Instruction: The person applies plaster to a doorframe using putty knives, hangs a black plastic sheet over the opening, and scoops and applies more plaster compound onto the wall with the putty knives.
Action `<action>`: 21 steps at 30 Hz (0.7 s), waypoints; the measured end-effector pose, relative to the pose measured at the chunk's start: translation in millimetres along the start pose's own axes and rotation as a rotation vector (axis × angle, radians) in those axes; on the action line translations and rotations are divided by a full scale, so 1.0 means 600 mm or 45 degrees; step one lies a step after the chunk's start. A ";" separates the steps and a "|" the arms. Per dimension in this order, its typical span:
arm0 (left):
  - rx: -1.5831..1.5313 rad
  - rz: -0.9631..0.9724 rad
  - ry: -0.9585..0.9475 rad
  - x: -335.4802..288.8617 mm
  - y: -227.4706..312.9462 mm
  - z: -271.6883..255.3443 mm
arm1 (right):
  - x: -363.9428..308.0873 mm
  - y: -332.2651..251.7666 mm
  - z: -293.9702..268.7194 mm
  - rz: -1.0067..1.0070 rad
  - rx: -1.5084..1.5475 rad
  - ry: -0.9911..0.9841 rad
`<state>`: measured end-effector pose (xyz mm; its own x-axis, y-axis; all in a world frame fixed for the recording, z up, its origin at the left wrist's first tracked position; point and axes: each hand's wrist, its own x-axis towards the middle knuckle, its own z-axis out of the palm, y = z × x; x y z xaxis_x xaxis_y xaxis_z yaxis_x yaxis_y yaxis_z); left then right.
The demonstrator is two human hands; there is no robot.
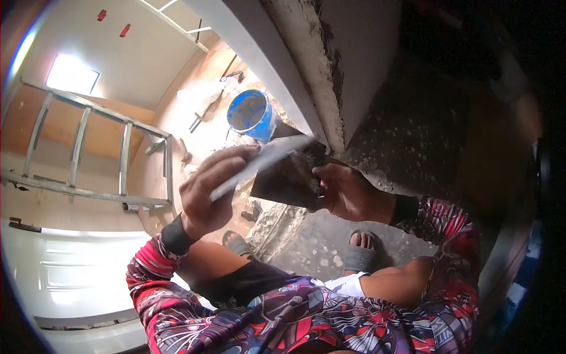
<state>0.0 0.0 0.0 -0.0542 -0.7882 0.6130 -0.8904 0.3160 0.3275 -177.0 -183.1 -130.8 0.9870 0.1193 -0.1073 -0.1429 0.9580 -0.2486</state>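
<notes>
My left hand point(213, 183) is closed around one end of a pale, flat, straight-edged blade point(262, 167), slightly blurred. Its far end slants up to the right, across the top of a dark, flat, squarish plate point(283, 182). My right hand point(354, 192) pinches this plate by its right edge, thumb on top. Greyish smears mark the plate's surface near the blade; whether the two touch, I cannot tell. Just beyond them stands a blue bucket point(269, 123) with grey paste inside and splatter on its rim.
A metal ladder point(125, 158) is at the left, above a white panelled door point(88, 265). A rough-edged wall point(323, 76) rises ahead. Broken concrete point(277, 227) runs between my sandalled feet. Tools and debris lie around the bucket; the right side is dark.
</notes>
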 end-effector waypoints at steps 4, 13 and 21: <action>-0.041 0.264 -0.232 -0.003 -0.003 -0.023 | 0.006 0.008 0.038 -0.004 0.130 -0.027; 0.525 0.114 -0.333 -0.057 -0.081 -0.039 | 0.006 -0.007 0.037 -0.119 0.015 0.050; 0.501 -0.531 0.171 -0.088 -0.078 -0.071 | 0.018 -0.032 0.036 -0.293 -0.327 0.039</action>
<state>63.9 49.3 -17.0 0.3714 -0.7218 0.5840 -0.9264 -0.2463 0.2848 -161.9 -194.4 -106.5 0.9934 -0.1040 -0.0483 0.0657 0.8616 -0.5032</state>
